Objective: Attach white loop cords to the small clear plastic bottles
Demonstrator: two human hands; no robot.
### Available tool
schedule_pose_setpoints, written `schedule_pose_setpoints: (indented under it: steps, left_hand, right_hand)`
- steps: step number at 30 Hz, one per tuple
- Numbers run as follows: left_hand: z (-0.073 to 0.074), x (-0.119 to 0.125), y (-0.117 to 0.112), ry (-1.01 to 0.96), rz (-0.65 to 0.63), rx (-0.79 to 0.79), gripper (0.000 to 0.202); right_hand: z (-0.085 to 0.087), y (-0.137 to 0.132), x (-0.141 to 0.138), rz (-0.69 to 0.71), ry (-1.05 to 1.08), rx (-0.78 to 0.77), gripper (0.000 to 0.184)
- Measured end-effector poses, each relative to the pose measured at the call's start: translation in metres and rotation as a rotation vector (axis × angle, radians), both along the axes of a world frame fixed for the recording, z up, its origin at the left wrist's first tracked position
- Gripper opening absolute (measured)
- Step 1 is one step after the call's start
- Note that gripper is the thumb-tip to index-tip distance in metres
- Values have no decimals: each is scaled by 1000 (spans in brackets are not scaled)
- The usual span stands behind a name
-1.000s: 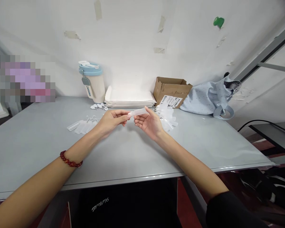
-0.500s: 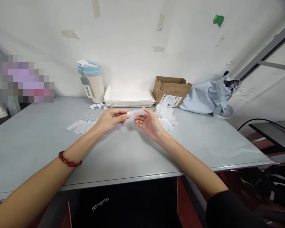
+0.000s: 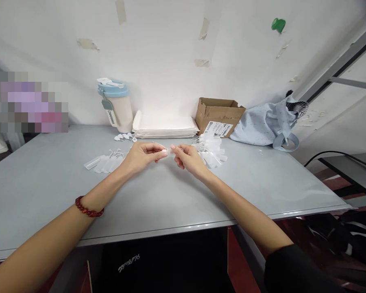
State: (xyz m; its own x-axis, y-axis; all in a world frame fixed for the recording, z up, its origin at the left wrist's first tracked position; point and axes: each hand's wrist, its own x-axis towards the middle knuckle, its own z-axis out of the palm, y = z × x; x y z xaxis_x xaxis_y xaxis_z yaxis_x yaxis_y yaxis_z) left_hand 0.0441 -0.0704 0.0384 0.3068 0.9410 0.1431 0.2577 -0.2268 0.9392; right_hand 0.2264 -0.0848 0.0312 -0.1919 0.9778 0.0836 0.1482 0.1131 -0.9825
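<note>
Between my two hands, above the middle of the table, is a small translucent white plastic piece point(image 3: 168, 150), long and narrow, with most of it covered by fingers. My left hand point(image 3: 142, 156) pinches its left end between thumb and fingers. The thumb and curled fingers of my right hand point(image 3: 189, 158) close on the other end. Similar translucent pieces with thin strings lie fanned out by my left wrist point(image 3: 105, 163). Another pile of such pieces point(image 3: 214, 152) lies just behind my right hand. Several small white parts point(image 3: 124, 137) rest beyond my left hand.
Against the wall stand a cream cup with a blue lid point(image 3: 117, 101), a stack of white sheets or envelopes point(image 3: 167, 127), an open cardboard box point(image 3: 218, 116) and a light blue cloth bag point(image 3: 256, 124). The grey table's point(image 3: 171, 203) front edge runs below my forearms.
My right hand has turned from fingers extended under the plastic piece to a pinch around its right end, covering most of it. The left hand keeps its pinch.
</note>
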Motion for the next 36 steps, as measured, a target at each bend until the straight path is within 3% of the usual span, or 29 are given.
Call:
schedule_pose_setpoints:
  steps: [7, 14, 22, 26, 32, 36]
  left_hand:
    - [3, 4, -4, -8, 50, 86, 22]
    - [2, 3, -2, -15, 25, 8, 29]
    - [-3, 0, 0, -174, -82, -174, 25]
    - [4, -1, -2, -108, -80, -112, 25]
    - [11, -4, -5, 148, -59, 24, 32]
    - [10, -4, -4, 182, -83, 68, 34]
  right_hand:
    - [-2, 5, 5, 141, 152, -307, 52]
    - [-2, 4, 4, 147, 156, -271, 51]
    - [-2, 1, 0, 106, 75, 17, 44]
    - [-4, 0, 0, 71, -151, 235, 35]
    - [-13, 4, 1, 50, -455, 590, 24]
    - [-14, 4, 1, 38, -489, 620, 24]
